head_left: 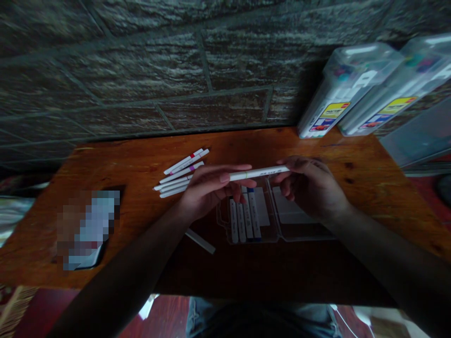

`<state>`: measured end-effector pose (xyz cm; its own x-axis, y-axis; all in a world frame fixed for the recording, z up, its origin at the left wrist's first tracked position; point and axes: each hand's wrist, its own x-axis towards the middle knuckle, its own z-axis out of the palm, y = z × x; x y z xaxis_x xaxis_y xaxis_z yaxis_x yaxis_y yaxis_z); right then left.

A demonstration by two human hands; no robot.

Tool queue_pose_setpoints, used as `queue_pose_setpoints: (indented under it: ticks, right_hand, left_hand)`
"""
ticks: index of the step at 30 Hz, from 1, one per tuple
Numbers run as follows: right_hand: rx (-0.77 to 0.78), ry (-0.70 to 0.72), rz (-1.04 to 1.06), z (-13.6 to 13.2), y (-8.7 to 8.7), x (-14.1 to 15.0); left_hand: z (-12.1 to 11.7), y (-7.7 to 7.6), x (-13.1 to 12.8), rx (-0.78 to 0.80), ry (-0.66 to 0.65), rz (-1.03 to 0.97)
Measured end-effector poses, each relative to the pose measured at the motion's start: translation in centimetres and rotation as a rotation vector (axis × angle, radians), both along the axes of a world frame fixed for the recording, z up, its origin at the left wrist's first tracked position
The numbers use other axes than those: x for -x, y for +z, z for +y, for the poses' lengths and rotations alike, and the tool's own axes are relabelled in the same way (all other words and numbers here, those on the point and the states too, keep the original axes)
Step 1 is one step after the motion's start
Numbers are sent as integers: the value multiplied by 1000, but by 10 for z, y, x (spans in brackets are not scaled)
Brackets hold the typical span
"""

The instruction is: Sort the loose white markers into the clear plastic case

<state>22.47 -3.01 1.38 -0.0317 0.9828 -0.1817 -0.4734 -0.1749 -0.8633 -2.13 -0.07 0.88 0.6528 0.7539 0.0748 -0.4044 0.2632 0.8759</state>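
Both my left fingers [214, 184] and my right fingers [299, 165] were clamped on one slim white marker [257, 173], an end each, holding it nearly level above the bench [246, 143]. Just below them lay an open clear case [274, 206] with a row of cased markers [247, 218] in its left half. Left of my left fingers, several loose markers [181, 172] lay together; beyond my right fingers, two clear boxes [327, 103] stood by the wall [225, 61].
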Motion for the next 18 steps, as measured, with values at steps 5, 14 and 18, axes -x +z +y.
queue_pose_setpoints:
  ticks: [5,14,18]
  right_hand:
    - [22,27,19,0,-1,-1]
    - [-17,-23,-28,1,-1,0]
    - [-72,-42,-58,-1,-2,0]
  left_hand:
    - [-1,2,0,25,-10,4]
    - [1,1,-5,42,81,41]
    - [1,-3,-6,46,146,87]
